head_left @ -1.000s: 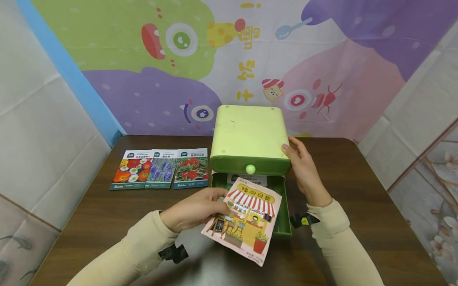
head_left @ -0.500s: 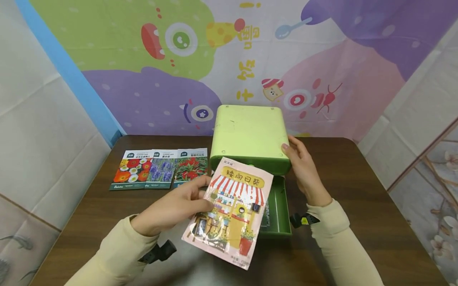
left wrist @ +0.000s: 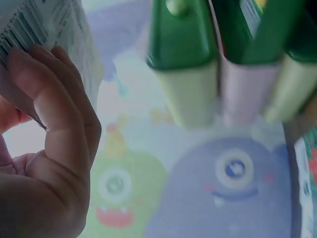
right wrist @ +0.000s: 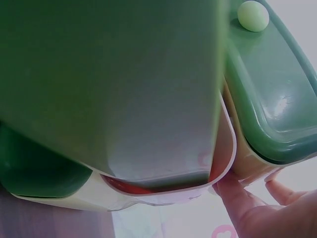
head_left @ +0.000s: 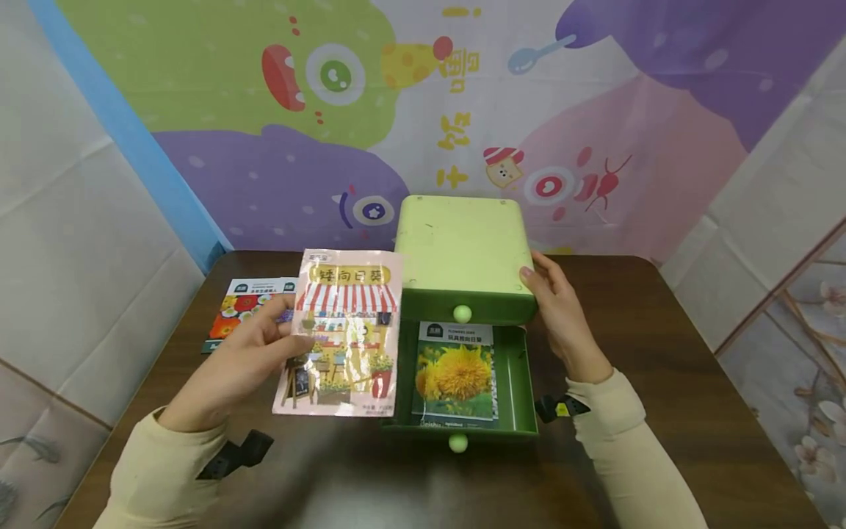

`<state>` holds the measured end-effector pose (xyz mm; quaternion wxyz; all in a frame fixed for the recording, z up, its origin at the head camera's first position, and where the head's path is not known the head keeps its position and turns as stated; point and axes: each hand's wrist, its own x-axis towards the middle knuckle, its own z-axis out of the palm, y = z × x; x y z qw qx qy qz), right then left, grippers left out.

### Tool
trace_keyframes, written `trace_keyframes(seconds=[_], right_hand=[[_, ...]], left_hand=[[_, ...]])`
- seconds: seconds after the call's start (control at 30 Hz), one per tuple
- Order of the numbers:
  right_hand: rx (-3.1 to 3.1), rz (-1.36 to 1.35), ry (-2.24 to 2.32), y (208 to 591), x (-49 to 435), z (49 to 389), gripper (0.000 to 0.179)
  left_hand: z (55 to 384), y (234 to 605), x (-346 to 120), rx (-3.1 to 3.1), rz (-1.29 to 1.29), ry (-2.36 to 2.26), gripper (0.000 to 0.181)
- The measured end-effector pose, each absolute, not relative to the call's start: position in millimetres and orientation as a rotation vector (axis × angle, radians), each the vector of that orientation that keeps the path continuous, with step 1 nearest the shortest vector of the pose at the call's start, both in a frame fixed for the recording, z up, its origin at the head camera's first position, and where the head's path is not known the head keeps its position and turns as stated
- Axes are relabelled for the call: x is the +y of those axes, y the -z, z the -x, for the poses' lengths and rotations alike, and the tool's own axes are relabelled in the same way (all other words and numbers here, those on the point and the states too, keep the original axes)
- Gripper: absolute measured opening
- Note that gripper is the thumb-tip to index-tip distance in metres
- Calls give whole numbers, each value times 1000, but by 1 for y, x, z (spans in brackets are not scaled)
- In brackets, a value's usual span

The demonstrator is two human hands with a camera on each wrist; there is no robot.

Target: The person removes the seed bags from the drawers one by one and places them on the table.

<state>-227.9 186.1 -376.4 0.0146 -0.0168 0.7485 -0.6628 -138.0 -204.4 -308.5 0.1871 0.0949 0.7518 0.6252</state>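
My left hand [head_left: 234, 360] pinches a pink seed packet [head_left: 346, 330] by its left edge, thumb on the printed front. The packet is upright, in front of the left side of a pale green drawer cabinet [head_left: 463, 242]. In the left wrist view its barcoded back [left wrist: 25, 27] shows under curled fingers. With its fingers and thumb, my right hand [head_left: 562, 316] rests against the cabinet's right side. A dark green drawer [head_left: 518, 389] is pulled out below the closed top one. Inside it lies a seed packet with a yellow flower [head_left: 456, 371].
A poppy seed packet [head_left: 241, 308] and the edge of a purple-flower packet [head_left: 288, 286] lie on the brown table [head_left: 634, 330] at left. The held packet and hand hide the rest there. A cartoon cloth [head_left: 317, 176] hangs close behind the cabinet.
My left hand has carried the pink packet up and left from over the drawer, turning it straighter. The yellow-flower packet inside is now uncovered. My right hand has stayed at the cabinet.
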Motion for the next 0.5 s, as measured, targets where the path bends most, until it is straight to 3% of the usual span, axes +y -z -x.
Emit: trace_keyframes(seconds=[0.2,0.37,0.5], right_hand=[[2322,63,2069,379,187,229,64],[2312,94,2081,380,188,230,65],[2304,91,2092,382,188,231,65]], left_hand=[[141,331,-234,2246,-164,-1690,67],[145,354,-254,2285,-80,-1637,65],[148,372,-265,2298,-45,-1554,76]])
